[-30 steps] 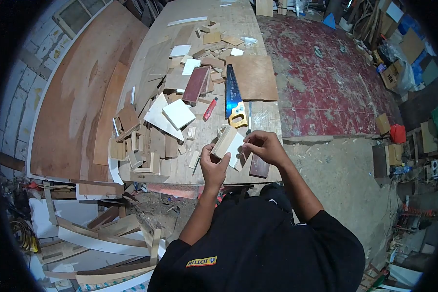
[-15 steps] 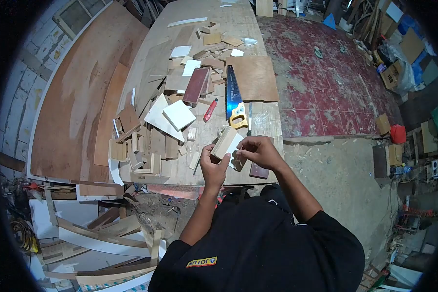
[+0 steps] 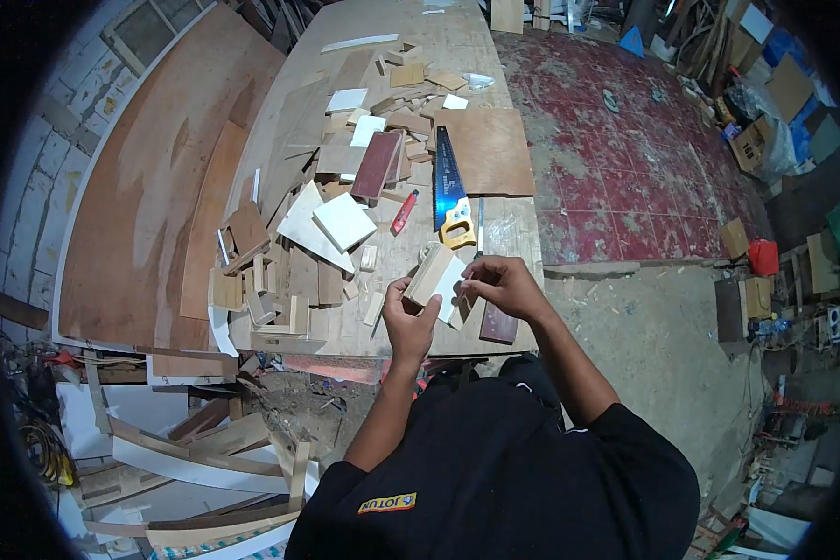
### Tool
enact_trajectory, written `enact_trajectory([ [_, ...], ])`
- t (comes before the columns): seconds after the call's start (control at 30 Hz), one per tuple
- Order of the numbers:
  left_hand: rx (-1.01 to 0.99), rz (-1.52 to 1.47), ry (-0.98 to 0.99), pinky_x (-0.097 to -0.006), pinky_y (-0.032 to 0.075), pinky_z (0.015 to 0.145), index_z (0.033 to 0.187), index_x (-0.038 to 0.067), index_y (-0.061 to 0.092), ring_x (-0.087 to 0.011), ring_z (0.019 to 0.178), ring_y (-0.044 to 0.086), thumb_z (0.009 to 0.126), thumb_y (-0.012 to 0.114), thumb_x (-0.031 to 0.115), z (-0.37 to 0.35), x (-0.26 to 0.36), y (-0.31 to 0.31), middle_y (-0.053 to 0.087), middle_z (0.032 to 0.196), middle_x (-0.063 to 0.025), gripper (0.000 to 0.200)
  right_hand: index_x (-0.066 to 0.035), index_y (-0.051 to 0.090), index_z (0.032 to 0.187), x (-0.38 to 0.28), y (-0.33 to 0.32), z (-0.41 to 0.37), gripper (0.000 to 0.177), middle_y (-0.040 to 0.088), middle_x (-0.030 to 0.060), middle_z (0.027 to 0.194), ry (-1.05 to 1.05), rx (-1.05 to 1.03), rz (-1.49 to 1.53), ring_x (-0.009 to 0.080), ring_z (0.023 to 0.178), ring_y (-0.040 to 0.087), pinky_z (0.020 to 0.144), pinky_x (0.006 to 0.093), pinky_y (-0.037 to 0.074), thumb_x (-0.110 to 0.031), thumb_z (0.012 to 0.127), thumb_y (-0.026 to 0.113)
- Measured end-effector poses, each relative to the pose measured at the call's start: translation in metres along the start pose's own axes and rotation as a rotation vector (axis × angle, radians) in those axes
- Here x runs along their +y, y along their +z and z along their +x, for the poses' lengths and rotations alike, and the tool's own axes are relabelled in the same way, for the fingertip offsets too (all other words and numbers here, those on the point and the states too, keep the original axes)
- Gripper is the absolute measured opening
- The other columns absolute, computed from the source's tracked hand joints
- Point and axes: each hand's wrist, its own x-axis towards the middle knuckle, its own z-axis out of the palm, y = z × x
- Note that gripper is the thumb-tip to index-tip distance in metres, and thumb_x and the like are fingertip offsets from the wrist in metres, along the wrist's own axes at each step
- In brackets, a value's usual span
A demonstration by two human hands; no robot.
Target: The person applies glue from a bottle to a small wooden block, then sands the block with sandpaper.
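In the head view, my left hand (image 3: 409, 315) is closed around a small wooden block piece (image 3: 429, 272) at the near edge of the workbench. A white-faced panel (image 3: 451, 283) lies against the right side of that piece. My right hand (image 3: 506, 287) is just to the right, fingers pinched on a small thin brown piece (image 3: 469, 306), mostly hidden by the fingers. Beyond my hands lies a handsaw (image 3: 455, 210) with a yellow handle, blade pointing away. A red utility knife (image 3: 404, 212) rests left of the saw.
Scattered wood offcuts (image 3: 407, 75) and white boards (image 3: 343, 222) cover the bench's left and middle. A plywood sheet (image 3: 485, 149) lies by the right edge, and a dark red block (image 3: 497, 327) sits near my right wrist. Small wooden frames (image 3: 252, 280) stand at left.
My right hand has shifted slightly right with the thin brown piece, uncovering more of the white face. My left hand and the wooden block piece stay nearly still.
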Motion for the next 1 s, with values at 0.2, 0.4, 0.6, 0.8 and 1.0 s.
enact_trajectory([
  [0.2, -0.008, -0.025, 0.004, -0.028, 0.05, 0.077, 0.107, -0.003, 0.047, -0.0151, 0.086, 0.061, 0.075, 0.069, 0.0, 0.001, 0.0, 0.003, 0.06, 0.098, -0.0116, 0.039, 0.002, 0.063, 0.094, -0.006, 0.0, 0.001, 0.01, 0.069, 0.0067, 0.084, 0.031, -0.054, -0.194, 0.0107, 0.079, 0.066, 0.07, 0.0241, 0.052, -0.002, 0.085, 0.065],
  [0.4, -0.003, 0.002, -0.008, -0.0279, 0.05, 0.077, 0.107, -0.003, 0.047, -0.0148, 0.086, 0.061, 0.075, 0.069, 0.0, 0.002, 0.003, 0.002, 0.06, 0.098, -0.0114, 0.039, 0.001, 0.064, 0.093, 0.001, -0.005, 0.002, 0.009, 0.069, 0.0069, 0.083, 0.01, 0.01, -0.033, 0.011, 0.078, 0.066, 0.07, 0.025, 0.053, -0.001, 0.085, 0.065],
  [0.6, -0.012, -0.019, 0.013, -0.0275, 0.05, 0.075, 0.107, -0.003, 0.048, -0.0145, 0.084, 0.06, 0.075, 0.07, 0.001, 0.003, 0.001, 0.003, 0.06, 0.096, -0.0114, 0.039, 0.001, 0.066, 0.09, 0.003, -0.001, 0.004, 0.013, 0.068, 0.0044, 0.078, -0.013, -0.017, -0.06, 0.0077, 0.07, 0.063, 0.063, 0.0223, 0.051, -0.008, 0.082, 0.07],
  [0.8, -0.018, -0.017, 0.005, -0.0283, 0.049, 0.076, 0.106, -0.003, 0.048, -0.0146, 0.085, 0.06, 0.075, 0.07, 0.001, 0.005, -0.003, 0.003, 0.06, 0.095, -0.0111, 0.038, 0.002, 0.064, 0.092, -0.009, -0.002, 0.002, 0.009, 0.068, 0.0062, 0.082, 0.016, -0.008, -0.071, 0.0102, 0.075, 0.065, 0.067, 0.0249, 0.053, -0.003, 0.084, 0.067],
  [1.0, -0.025, -0.036, 0.033, -0.0283, 0.049, 0.077, 0.107, -0.003, 0.048, -0.0147, 0.085, 0.06, 0.075, 0.07, 0.001, 0.007, -0.005, 0.004, 0.06, 0.096, -0.011, 0.039, 0.0, 0.065, 0.09, 0.008, -0.008, 0.008, 0.012, 0.068, 0.0043, 0.078, -0.017, 0.003, -0.056, 0.0069, 0.068, 0.062, 0.062, 0.0235, 0.05, -0.008, 0.082, 0.07],
])
